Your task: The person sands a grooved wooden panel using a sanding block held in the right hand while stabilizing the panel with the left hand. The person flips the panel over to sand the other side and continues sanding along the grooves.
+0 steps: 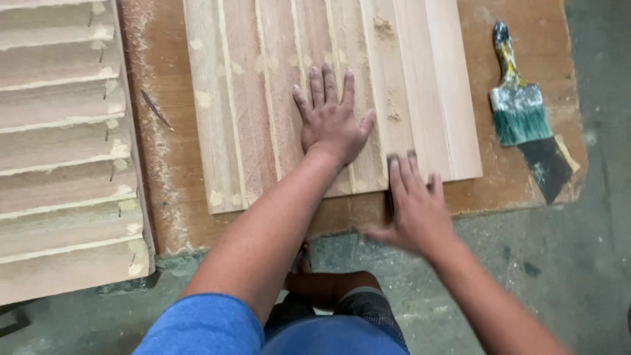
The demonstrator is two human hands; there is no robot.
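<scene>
- So there's a pale grooved wooden panel (263,98) lying flat on a brown, dusty board worktop (164,164), near edge just short of the worktop's front edge.
- Left hand (330,118) is pressed flat on the middle of that panel, fingers spread wide, palm down. Not gripping anything, just pinning it.
- Right hand (415,204) is at the panel's near edge, toward its right corner, fingers together and laid over the edge. It's blurred, and I honestly can't tell whether there's anything under those fingers or if it's just bare hand on wood.
- Sawdust sits in little clumps on the panel and in a stripe down the worktop's left side.
- Off to the right on the worktop, well apart from both hands: a paintbrush with teal bristles and a grimy handle (516,98), and just below it a dark sheet of sandpaper (545,164), touching the bristle tips.
- Far left there's a stack of stepped wooden slats (62,144), louvre-style, dusted white.
- Floor is grey concrete (578,263). Person's in a blue shirt (204,329), crouched right at the worktop's front.
</scene>
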